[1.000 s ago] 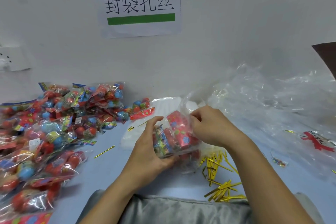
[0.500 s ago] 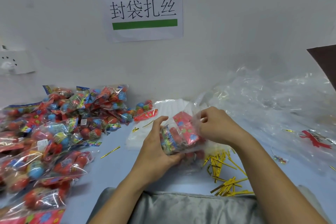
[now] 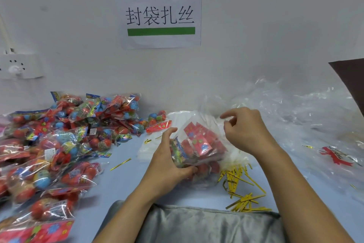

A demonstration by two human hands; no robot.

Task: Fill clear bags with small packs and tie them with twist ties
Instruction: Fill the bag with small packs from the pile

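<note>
Dozens of filled packs (image 3: 59, 144) of red and blue balls lie heaped across the left of the frame, below a white wall socket (image 3: 19, 66) at upper left. One loose gold twist tie (image 3: 120, 164) lies just right of the heap. At centre, my left hand (image 3: 167, 162) curls round the clear bag (image 3: 199, 144), thumb up, fingers underneath, with red packs inside it. My right hand (image 3: 244, 130) pinches the bag's open mouth at its upper right, fingers bent. Below it, lower right of centre, lies a scatter of gold twist ties (image 3: 242, 189). Crumpled empty clear bags (image 3: 295, 116) fill the right side. A paper sign (image 3: 160, 13) hangs on the wall at top centre.
</note>
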